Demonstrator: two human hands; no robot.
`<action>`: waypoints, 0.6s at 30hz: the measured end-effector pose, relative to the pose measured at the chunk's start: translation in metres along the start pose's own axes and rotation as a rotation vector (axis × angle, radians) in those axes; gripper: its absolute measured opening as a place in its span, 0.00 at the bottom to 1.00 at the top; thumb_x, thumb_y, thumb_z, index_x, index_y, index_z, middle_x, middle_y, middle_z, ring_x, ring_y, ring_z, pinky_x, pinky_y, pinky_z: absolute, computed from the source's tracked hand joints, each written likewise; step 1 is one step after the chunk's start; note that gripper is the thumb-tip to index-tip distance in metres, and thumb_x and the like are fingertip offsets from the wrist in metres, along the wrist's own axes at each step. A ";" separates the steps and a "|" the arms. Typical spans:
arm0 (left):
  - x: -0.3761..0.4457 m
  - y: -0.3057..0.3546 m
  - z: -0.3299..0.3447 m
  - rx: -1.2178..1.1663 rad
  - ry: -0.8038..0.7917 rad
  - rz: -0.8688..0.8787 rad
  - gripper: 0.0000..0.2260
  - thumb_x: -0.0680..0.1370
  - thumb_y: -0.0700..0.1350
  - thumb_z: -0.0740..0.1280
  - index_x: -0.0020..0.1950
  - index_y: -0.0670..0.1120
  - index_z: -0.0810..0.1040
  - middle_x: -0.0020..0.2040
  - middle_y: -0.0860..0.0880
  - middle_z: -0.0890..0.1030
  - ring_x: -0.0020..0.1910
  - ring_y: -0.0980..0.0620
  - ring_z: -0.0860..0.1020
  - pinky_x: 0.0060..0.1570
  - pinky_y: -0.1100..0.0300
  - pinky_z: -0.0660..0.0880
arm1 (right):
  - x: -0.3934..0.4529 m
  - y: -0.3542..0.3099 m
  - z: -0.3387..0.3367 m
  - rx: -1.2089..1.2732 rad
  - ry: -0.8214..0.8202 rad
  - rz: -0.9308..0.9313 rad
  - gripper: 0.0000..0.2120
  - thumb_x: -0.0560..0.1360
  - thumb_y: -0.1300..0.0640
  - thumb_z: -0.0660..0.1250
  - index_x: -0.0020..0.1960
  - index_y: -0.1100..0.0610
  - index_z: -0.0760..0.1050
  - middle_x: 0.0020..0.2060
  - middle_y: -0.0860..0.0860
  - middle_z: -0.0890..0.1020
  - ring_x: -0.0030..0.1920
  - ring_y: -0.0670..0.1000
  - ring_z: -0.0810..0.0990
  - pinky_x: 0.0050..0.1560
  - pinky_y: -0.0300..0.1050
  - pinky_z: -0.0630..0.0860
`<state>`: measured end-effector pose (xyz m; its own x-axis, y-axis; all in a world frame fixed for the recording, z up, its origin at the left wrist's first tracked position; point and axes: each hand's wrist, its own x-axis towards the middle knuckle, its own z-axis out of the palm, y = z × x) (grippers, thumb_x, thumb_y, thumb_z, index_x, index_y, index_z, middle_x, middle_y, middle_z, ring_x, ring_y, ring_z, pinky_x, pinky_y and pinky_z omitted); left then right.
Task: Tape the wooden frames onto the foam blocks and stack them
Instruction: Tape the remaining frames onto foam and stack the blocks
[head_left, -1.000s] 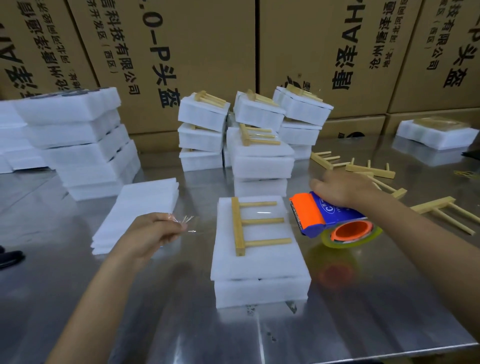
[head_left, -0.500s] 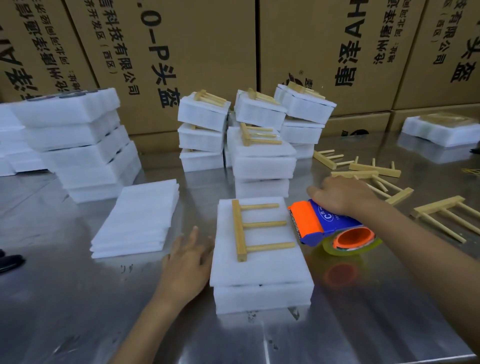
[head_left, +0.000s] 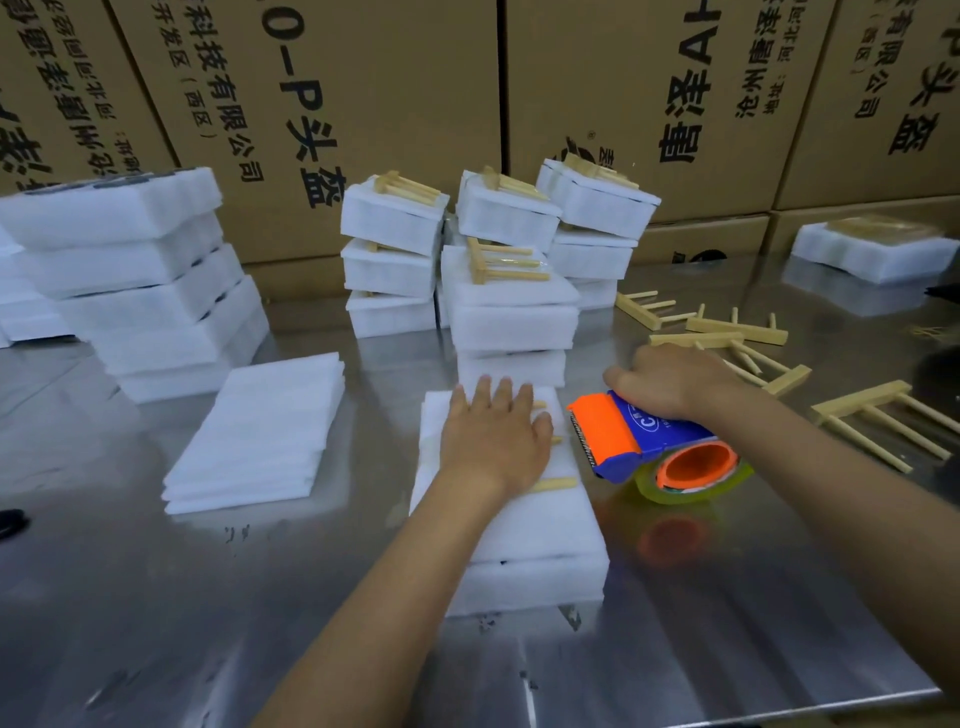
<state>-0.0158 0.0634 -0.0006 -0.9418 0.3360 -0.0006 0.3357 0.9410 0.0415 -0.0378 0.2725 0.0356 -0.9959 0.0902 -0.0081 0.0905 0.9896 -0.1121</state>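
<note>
Two hands at work over one foam block (head_left: 524, 525), near edge of the bench (head_left: 156, 597), atop a second block. Left hand (head_left: 493, 441) laid flat on the wooden frame (head_left: 558, 484), fingers (head_left: 506, 397) straight and a little spread, pressing rather than gripping — likely to pin the frame against the foam so tape could run across without shifting it. Frame mostly hidden beneath palm; only rung ends peeking out right of the hand, spine under the palm, not visible. Right hand (head_left: 670, 384) curled over the tape dispenser (head_left: 639, 441), just right of the block, orange blade end turned toward the foam, roll (head_left: 696, 475) resting on the bench. Held thus, probably ready for the next strip. Beyond the block, finished stacks (head_left: 511, 312) with frames taped on top, kept close for stacking. Right of the block, past the dispenser, loose frames (head_left: 737, 330) within reach of the right hand. Left of the block, thin foam sheets (head_left: 260, 431) and a taller pile of plain blocks (head_left: 135, 280).
</note>
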 end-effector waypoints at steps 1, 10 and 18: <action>0.000 -0.001 0.003 0.008 0.006 -0.001 0.26 0.85 0.55 0.43 0.82 0.50 0.46 0.82 0.49 0.48 0.81 0.46 0.46 0.77 0.45 0.41 | 0.002 0.001 0.000 0.015 -0.007 -0.002 0.20 0.80 0.39 0.51 0.42 0.51 0.71 0.39 0.50 0.76 0.39 0.49 0.74 0.34 0.45 0.63; 0.000 -0.002 0.004 -0.011 0.006 -0.012 0.26 0.84 0.57 0.42 0.82 0.53 0.46 0.82 0.51 0.49 0.81 0.47 0.48 0.77 0.48 0.40 | 0.000 0.074 -0.007 0.050 -0.036 0.101 0.19 0.76 0.36 0.51 0.53 0.49 0.70 0.62 0.58 0.77 0.50 0.55 0.72 0.49 0.51 0.68; -0.003 -0.001 0.002 -0.014 0.014 -0.005 0.26 0.84 0.57 0.42 0.82 0.53 0.46 0.82 0.50 0.49 0.81 0.48 0.49 0.78 0.48 0.41 | 0.005 0.080 -0.007 0.065 -0.059 0.097 0.27 0.78 0.35 0.49 0.65 0.52 0.71 0.64 0.56 0.76 0.56 0.55 0.74 0.49 0.50 0.67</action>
<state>-0.0135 0.0614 -0.0028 -0.9438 0.3302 0.0135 0.3304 0.9422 0.0556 -0.0356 0.3530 0.0335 -0.9810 0.1769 -0.0801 0.1884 0.9669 -0.1719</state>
